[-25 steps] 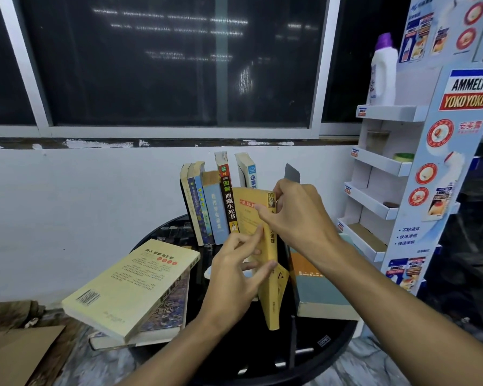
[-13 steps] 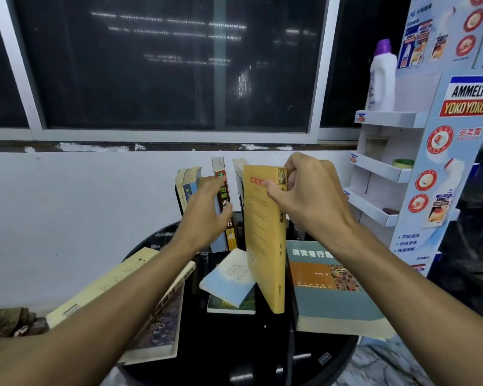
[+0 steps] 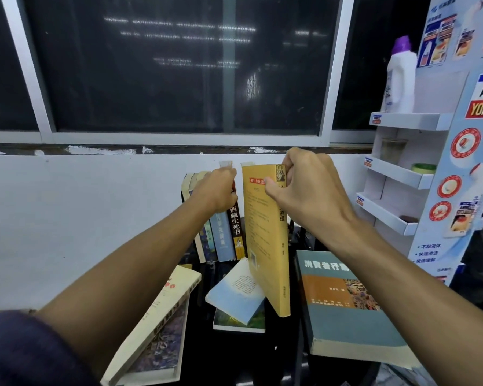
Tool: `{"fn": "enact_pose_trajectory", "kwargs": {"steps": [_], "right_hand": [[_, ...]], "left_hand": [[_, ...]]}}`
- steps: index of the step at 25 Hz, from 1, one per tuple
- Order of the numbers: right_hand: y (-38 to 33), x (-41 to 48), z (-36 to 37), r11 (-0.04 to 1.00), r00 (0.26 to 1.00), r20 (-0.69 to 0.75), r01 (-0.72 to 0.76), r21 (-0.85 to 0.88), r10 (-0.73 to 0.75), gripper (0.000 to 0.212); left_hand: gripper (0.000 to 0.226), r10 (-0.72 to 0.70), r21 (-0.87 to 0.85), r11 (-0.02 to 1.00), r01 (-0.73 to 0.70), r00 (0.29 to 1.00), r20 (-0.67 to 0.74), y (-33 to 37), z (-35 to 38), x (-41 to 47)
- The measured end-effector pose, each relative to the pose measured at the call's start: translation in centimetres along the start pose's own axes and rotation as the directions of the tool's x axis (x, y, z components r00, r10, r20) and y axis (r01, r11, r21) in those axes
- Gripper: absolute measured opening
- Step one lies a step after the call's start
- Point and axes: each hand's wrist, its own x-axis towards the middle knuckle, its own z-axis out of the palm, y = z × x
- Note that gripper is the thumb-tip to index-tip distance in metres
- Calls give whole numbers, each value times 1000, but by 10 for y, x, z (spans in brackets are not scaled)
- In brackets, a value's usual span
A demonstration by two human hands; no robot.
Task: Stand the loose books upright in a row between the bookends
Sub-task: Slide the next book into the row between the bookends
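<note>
My right hand [image 3: 310, 196] grips the top of a yellow book [image 3: 265, 240], which hangs upright above the black round table [image 3: 234, 358], just right of the standing row. My left hand [image 3: 215, 190] rests against the tops of the upright books [image 3: 221, 238], its fingers over the dark-spined one. Loose books lie flat: a thick teal one [image 3: 346, 302] at right, a pale blue one [image 3: 234, 293] on a green one [image 3: 234, 321] in the middle, and a cream-covered stack [image 3: 162, 330] at left. The bookends are hidden behind the books and hands.
A white wall and a dark window run close behind the table. A cardboard display shelf [image 3: 407, 174] stands at right with a white bottle [image 3: 399, 76] on its top tier.
The yellow book has risen and moved back toward the row in my right hand. My left hand let go of it and went to the tops of the standing books.
</note>
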Motion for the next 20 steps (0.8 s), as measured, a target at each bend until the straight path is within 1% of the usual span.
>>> {"fn": "enact_pose_trajectory", "kwargs": {"steps": [1,8,14,20], "right_hand": [[0,2,2,1000,1000,-3,5,-3,-5,28],[1,20,28,1000,1000,-7,-9,-20,9,31],[-8,40,41,998,999,-13,35,-52,-36,34],[-6,58,63,994,997,-56,56,-89,-61,29]], "left_hand": [[31,-7,-13,1000,7,1000,-3,-2,1,0],[29,6,-69,998,-10,998,-65,-13,4,-6],[30,3,-52,999,-7,996,-85,-20,8,-6],[25,22,-77,997,-31,993,-120,-22,11,-7]]}}
